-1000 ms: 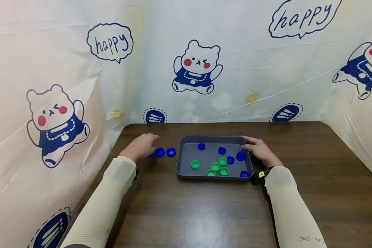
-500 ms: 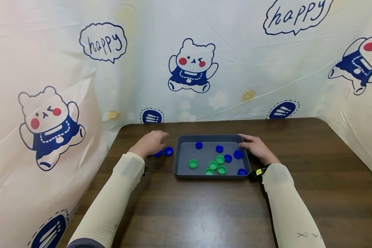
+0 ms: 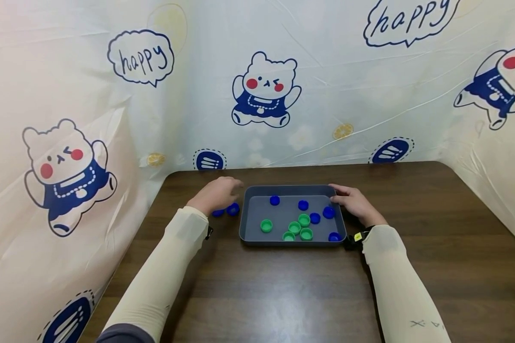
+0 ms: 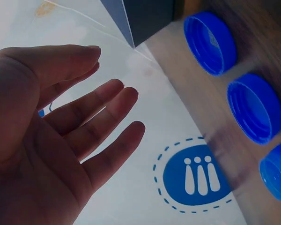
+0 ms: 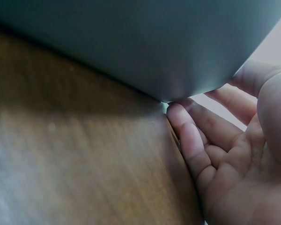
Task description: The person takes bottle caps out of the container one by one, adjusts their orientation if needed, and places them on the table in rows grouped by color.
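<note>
Hovering with fingers spread and empty, the left hand (image 3: 216, 194) sits above blue plastic bottle caps (image 3: 233, 208); the right hand (image 3: 357, 205) touches the grey rectangular plastic tray's (image 3: 292, 239) far right corner, its hold unclear.

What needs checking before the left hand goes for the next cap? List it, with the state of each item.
1. Left hand free: ok, fingers spread and holding nothing.
2. Right hand steadying the grey tray: ok, it rests at the tray's far right corner, fingers against the wall in the right wrist view.
3. Blue caps left in the tray: ok, five lie there, all apart from the hands.
4. Green caps in the tray: ok, five sit in the near half; one blue cap lies right beside them.
5. Blue caps on the table: ok, three in a row, open side up, left of the tray.
6. Room beside that row: cannot tell, the left hand hides it in the head view.
</note>
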Tool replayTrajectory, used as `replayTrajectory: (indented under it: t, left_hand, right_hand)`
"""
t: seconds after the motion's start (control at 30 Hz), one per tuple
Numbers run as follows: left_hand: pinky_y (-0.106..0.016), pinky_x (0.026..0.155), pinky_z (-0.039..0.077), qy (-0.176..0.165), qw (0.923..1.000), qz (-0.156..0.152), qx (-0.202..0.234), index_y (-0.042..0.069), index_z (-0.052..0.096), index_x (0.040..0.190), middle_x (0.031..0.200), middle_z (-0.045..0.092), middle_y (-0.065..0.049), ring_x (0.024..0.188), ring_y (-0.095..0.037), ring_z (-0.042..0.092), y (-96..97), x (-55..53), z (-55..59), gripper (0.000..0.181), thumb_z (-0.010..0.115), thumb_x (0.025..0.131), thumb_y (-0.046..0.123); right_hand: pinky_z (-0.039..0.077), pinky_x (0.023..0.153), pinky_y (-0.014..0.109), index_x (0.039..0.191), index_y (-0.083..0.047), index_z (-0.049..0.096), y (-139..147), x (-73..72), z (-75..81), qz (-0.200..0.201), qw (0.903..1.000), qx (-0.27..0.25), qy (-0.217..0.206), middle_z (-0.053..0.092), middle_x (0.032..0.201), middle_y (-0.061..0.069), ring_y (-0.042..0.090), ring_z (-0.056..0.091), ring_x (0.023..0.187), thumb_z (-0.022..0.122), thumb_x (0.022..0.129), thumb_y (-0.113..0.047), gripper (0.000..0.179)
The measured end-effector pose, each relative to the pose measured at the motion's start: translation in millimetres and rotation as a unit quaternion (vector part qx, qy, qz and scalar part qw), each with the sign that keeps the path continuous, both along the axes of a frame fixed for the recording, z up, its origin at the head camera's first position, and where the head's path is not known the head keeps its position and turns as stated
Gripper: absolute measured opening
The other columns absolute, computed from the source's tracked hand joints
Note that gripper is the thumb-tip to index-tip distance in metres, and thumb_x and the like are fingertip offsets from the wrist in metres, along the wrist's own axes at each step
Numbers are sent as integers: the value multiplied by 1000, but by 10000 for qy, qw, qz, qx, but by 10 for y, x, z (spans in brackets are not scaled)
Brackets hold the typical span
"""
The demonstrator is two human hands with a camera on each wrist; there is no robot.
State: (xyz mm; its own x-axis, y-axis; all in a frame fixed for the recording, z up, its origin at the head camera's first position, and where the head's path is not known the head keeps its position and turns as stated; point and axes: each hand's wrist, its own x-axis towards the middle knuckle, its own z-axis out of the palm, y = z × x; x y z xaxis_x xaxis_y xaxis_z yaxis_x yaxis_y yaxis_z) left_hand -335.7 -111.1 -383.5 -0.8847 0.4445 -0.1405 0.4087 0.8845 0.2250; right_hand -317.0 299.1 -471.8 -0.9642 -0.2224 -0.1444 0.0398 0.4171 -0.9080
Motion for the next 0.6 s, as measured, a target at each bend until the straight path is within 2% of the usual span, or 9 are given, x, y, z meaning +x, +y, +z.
replayTrajectory:
  t: [0.27, 0.5, 0.6]
  left_hand:
    - [-46, 100, 43, 38, 9997, -211, 133, 11, 59, 134, 132, 58, -8, 121, -25, 53, 179, -21, -5, 39, 60, 96, 17]
    - [-44, 100, 44, 39, 9995, -264, 181, 11, 59, 134, 132, 58, -7, 121, -24, 53, 291, -6, -42, 39, 61, 96, 15]
    - [-43, 99, 45, 20, 9992, -318, 228, 10, 60, 133, 132, 58, -7, 121, -24, 53, 336, 5, -59, 39, 61, 95, 15]
  right_hand:
    - [32, 106, 55, 150, -11, 40, 25, 9, 4, -57, 10000, -6, -58, 38, 149, 22, 38, 39, 131, 59, 98, -20, 56]
    - [32, 106, 56, 149, -3, 39, -88, 142, 258, -13, 9999, -39, -158, 37, 148, 26, 42, 38, 131, 55, 99, -12, 53]
    - [33, 106, 56, 149, -3, 38, -118, 173, 312, 10, 9999, 15, -152, 37, 147, 26, 42, 40, 130, 55, 99, -12, 53]
